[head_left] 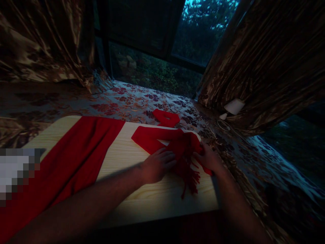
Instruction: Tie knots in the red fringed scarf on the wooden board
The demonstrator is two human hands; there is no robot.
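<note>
So, the scarf (177, 145) is lying bunched on the table (122, 152), left hand (159, 166) resting on it, right hand (209, 159) touching its right side; can't tell if either's gripping. Left forearm (101, 200) is crossing before a red cloth (68, 169). Fringe (194, 178) is pointing toward the person, long upper fold running sideways.

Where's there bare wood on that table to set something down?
Between the red cloth and the scarf, and from the fringe to the near edge of the table; another patch lies left of the cloth. The scarf is crowded: the left hand and right hand touch it.
</note>
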